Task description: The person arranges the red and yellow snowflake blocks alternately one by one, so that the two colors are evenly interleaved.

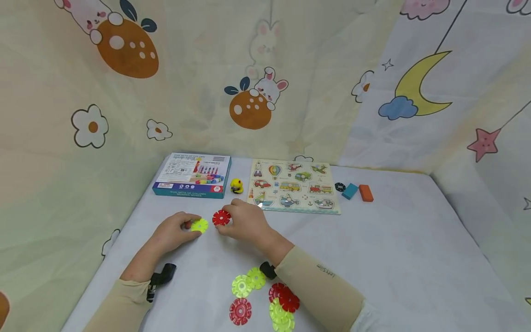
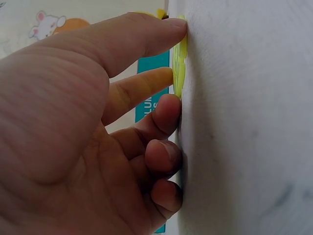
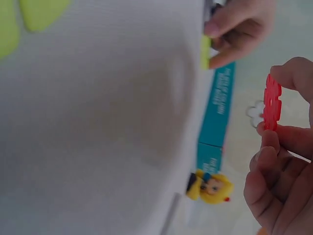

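Note:
My left hand (image 1: 174, 231) pinches a yellow-green notched plastic disc (image 1: 200, 225) between thumb and index finger. In the left wrist view that disc (image 2: 180, 58) lies flat against the white tabletop, its edge at the fingertips. My right hand (image 1: 245, 221) holds a red notched disc (image 1: 221, 217) just to the right of it. The right wrist view shows the red disc (image 3: 272, 103) upright between thumb and fingers, raised off the table. Nearer me lie several loose discs: yellow-green ones (image 1: 241, 286), a pinkish-red one (image 1: 240, 311), and a red and yellow-green cluster (image 1: 281, 311) beside the right sleeve.
At the back stand a teal-edged box (image 1: 191, 177), a small yellow duck figure (image 1: 236, 186) and a picture puzzle board (image 1: 295, 186). A black round chip (image 1: 340, 186), a blue block (image 1: 350, 191) and an orange block (image 1: 366, 193) lie right of the board. Printed cloth walls surround the table.

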Demonstrator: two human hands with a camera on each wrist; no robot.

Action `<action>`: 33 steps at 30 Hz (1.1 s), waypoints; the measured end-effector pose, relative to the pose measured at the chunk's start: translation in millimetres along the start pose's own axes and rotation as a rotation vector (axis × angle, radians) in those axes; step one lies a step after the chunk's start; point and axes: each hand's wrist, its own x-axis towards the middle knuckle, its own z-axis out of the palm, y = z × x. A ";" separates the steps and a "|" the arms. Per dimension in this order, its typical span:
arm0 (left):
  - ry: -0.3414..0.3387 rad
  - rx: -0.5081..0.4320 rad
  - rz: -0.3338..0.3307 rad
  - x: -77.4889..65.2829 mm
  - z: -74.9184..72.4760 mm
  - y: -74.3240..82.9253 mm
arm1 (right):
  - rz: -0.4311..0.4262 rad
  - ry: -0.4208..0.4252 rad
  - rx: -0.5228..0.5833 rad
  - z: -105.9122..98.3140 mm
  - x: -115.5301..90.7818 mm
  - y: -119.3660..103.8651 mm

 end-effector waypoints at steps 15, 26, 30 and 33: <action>-0.006 0.012 0.005 2.7 -0.6 0.2 | 0.018 -0.156 -0.083 32.3 25.9 -0.4; -0.004 0.022 -0.001 3.8 0.1 -1.8 | 0.169 -0.204 0.107 33.6 28.3 1.8; -0.019 0.006 -0.013 4.4 -1.0 -0.8 | 0.172 -0.206 0.120 35.8 28.6 1.9; -0.023 -0.020 -0.012 6.3 -3.0 4.7 | 0.178 -0.203 0.116 37.9 28.9 2.0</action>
